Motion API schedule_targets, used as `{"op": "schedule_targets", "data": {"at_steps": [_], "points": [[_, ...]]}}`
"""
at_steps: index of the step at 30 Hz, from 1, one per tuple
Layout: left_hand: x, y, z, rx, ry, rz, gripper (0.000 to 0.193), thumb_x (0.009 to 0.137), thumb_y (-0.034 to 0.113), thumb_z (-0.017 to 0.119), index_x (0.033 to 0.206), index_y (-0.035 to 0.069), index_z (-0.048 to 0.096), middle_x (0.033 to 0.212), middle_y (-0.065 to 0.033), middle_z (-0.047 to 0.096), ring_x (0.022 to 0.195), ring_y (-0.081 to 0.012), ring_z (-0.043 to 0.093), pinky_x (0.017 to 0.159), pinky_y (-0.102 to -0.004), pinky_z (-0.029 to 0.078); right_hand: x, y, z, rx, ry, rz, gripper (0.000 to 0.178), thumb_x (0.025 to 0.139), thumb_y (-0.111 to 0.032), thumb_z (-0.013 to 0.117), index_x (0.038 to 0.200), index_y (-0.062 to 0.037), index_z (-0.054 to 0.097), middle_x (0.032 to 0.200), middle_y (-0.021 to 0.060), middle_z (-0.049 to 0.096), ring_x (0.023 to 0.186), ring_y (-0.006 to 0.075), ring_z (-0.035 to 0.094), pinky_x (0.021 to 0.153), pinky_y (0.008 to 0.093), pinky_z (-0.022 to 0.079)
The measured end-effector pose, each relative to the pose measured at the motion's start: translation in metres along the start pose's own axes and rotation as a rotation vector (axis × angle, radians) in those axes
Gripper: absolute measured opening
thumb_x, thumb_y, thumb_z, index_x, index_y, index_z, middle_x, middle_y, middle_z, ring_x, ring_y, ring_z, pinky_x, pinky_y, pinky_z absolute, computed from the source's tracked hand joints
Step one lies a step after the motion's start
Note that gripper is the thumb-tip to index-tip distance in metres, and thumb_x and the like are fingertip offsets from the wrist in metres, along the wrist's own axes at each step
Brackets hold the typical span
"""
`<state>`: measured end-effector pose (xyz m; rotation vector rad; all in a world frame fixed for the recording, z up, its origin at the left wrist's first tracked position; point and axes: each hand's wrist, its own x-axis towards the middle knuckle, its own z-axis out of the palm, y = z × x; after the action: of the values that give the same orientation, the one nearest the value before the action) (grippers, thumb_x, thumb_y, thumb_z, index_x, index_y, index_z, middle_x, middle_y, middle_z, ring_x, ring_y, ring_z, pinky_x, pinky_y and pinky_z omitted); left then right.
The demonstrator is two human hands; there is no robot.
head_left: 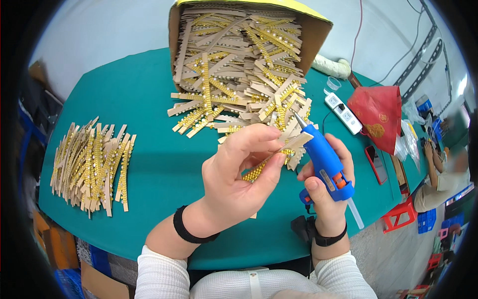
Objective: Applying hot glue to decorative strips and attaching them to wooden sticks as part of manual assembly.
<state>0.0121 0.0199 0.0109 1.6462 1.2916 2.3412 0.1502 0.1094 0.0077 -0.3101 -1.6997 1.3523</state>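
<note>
Over the middle of the green table, my left hand (244,172) pinches a beige strip trimmed with gold beads (255,172), its plain end sticking out past the fingers. My right hand (326,199) is wrapped round a blue glue gun (322,158) with an orange trigger. A clear glue stick (355,214) protrudes from its back end. The gun's nozzle points up and to the left, close beside the strip's plain end; whether they touch, I cannot tell. Behind both hands, a heap of similar beaded strips (239,65) spills out of a tipped cardboard box (315,42).
A loose pile of beaded strips (92,169) lies at left on the green table (149,199). Toward the right are a white power strip (343,112), a red bag (377,117), a phone (376,164) and a small clear cup (333,83). Another person (443,182) sits beyond.
</note>
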Motion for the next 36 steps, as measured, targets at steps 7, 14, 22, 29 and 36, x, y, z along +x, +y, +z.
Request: {"op": "schedule_targets", "data": {"at_steps": [7,14,22,29,36], "points": [[-0.009,0.003,0.014,-0.041,-0.152,-0.196,0.036,0.076,-0.011,0.056,0.108,0.0,0.043,0.095,-0.0109,0.056,0.086,-0.0144,0.06,0.069,-0.0227,0.051,-0.001,-0.003,0.003,0.182,0.067,0.04,0.077,0.07,-0.009,0.072,0.131,-0.0052,0.025,0.099,0.0091,0.053,0.08,0.0104,0.055,0.069,0.025,0.048],[-0.018,-0.003,0.026,0.041,-0.087,-0.069,0.026,0.072,-0.008,0.064,0.095,-0.002,0.054,0.086,-0.0097,0.062,0.074,-0.0145,0.064,0.062,-0.0227,0.053,0.0,0.001,0.002,0.169,0.11,-0.007,0.075,0.071,-0.003,0.069,0.132,-0.0055,0.024,0.102,0.0097,0.053,0.077,0.0092,0.055,0.066,0.0221,0.048],[-0.017,-0.008,0.027,0.082,-0.088,-0.001,0.028,0.069,-0.008,0.066,0.094,0.0,0.055,0.082,-0.0098,0.062,0.067,-0.0176,0.063,0.057,-0.0249,0.05,-0.001,0.006,0.004,0.087,0.18,-0.064,0.076,0.071,-0.001,0.069,0.132,-0.0067,0.023,0.094,0.0079,0.053,0.073,0.01,0.056,0.063,0.0229,0.048],[-0.015,-0.014,0.02,0.24,-0.135,0.136,0.028,0.067,-0.006,0.068,0.091,0.003,0.057,0.078,-0.0073,0.062,0.062,-0.0175,0.059,0.051,-0.0243,0.046,0.0,0.0,0.009,-0.005,0.21,-0.027,0.077,0.072,-0.01,0.068,0.132,-0.005,0.019,0.085,0.005,0.052,0.072,0.0103,0.053,0.058,0.021,0.045],[-0.008,-0.01,0.014,0.077,-0.031,-0.095,0.026,0.072,-0.005,0.065,0.095,0.003,0.056,0.085,-0.0047,0.06,0.065,-0.0102,0.057,0.055,-0.0205,0.046,0.003,0.01,0.001,0.205,0.155,-0.083,0.084,0.069,-0.008,0.073,0.133,-0.0059,0.02,0.089,0.0062,0.053,0.077,0.011,0.054,0.069,0.0256,0.049]]}}
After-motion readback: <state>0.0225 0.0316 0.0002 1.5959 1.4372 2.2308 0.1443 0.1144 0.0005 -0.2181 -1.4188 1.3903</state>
